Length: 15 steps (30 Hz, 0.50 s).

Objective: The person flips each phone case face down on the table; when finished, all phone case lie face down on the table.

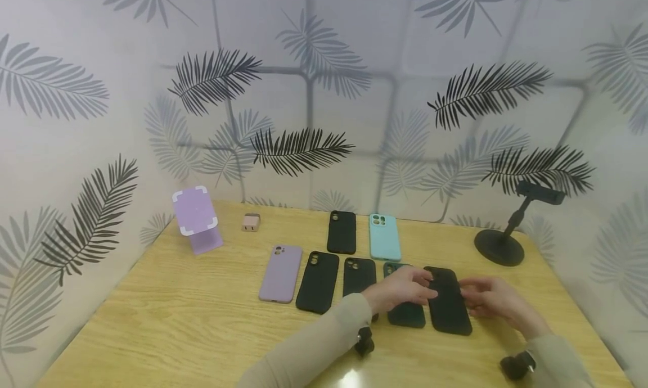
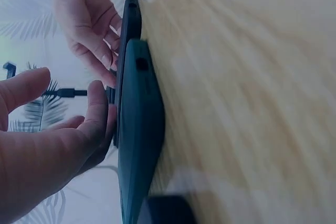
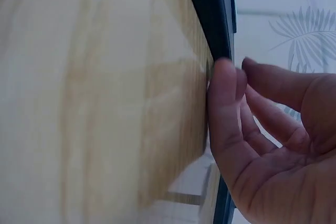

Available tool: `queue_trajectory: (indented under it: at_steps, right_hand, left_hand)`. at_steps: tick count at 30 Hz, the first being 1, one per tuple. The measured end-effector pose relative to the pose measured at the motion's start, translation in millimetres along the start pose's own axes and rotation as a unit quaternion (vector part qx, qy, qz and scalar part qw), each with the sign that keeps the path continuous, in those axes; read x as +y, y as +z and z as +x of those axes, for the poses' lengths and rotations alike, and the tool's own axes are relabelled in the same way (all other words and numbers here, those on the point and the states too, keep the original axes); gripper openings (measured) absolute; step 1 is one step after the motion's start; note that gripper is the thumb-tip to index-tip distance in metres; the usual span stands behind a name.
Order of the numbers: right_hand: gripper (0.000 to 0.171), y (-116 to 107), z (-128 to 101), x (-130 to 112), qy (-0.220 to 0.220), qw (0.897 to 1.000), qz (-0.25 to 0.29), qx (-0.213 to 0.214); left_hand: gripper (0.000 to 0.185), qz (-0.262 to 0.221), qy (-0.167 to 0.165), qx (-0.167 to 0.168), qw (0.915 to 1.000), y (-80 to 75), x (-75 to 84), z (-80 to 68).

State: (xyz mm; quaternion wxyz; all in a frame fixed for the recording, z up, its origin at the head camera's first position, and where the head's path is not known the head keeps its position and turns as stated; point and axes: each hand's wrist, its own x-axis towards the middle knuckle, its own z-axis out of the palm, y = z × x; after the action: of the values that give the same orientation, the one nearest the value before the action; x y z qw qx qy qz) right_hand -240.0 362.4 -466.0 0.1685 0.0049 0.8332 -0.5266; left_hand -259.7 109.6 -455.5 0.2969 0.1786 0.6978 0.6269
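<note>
A black phone case (image 1: 448, 303) lies flat on the wooden table (image 1: 177, 320), at the right end of the front row. My left hand (image 1: 422, 287) reaches across a dark green case (image 1: 405, 315) and touches the black case's left edge with its fingertips. My right hand (image 1: 471, 292) touches the right edge. In the left wrist view my left hand (image 2: 97, 111) rests against the black case (image 2: 130, 24) beside the dark green case (image 2: 139, 129), with my right hand (image 2: 89, 19) beyond. In the right wrist view the thumb of my right hand (image 3: 236, 93) is against the black case (image 3: 212, 9).
Further left in the front row lie a lilac case (image 1: 280, 273) and two black cases (image 1: 317, 281) (image 1: 359, 275). Behind them are a black case (image 1: 341, 231) and a teal case (image 1: 384, 236). A purple stand (image 1: 196, 218), a pink charger (image 1: 250, 222) and a black phone holder (image 1: 498, 244) stand at the back.
</note>
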Motion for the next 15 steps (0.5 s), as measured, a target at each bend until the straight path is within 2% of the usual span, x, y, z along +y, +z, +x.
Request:
queue_trajectory:
  at_steps: [4,7,15]
  right_hand:
    - [0.051,1.4,1.0,-2.5,-0.044,0.997,-0.045,0.035]
    - [0.051,4.3,2.6,-9.8,-0.073,0.995,-0.051,0.040]
    - [0.054,31.0,9.3,-35.9,-0.107,0.994,-0.016,0.008]
  left_hand:
    - [0.038,-0.022,0.015,-0.019,0.9995,-12.7,2.6,-2.3]
    - [0.036,-0.023,0.017,-0.020,0.9994,-23.0,5.7,-5.6]
    - [0.034,-0.023,0.027,-0.023,0.9991,-59.3,3.6,-20.2]
